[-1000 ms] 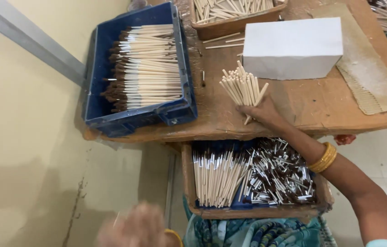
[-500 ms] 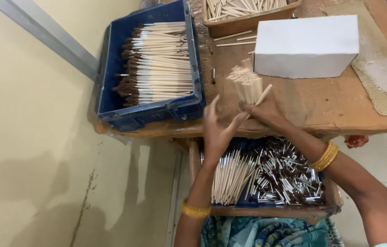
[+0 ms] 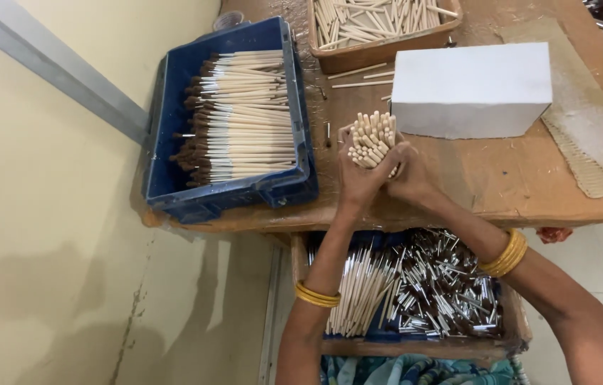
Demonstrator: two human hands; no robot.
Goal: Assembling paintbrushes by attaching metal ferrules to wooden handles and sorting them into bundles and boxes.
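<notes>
Bare forearms, yellow bangles at both wrists, left hand [image 3: 360,178], right hand [image 3: 408,175]

Can't see the lower part of the stick bundle [image 3: 373,139], both hands [image 3: 380,178] wrap it. The wooden tray [image 3: 380,53] up top is chopped off by the edge, same with the right forearm [image 3: 586,328]. The drawer's [image 3: 508,321] back half sits hidden under the surface [image 3: 501,185].

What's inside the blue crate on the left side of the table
The blue crate holds a stacked pile of paintbrushes lying flat, pale wooden handles pointing right and dark bristle tips pointing left. The crate's floor and the lower layers are covered by the top brushes, so their count cannot be seen.
</notes>
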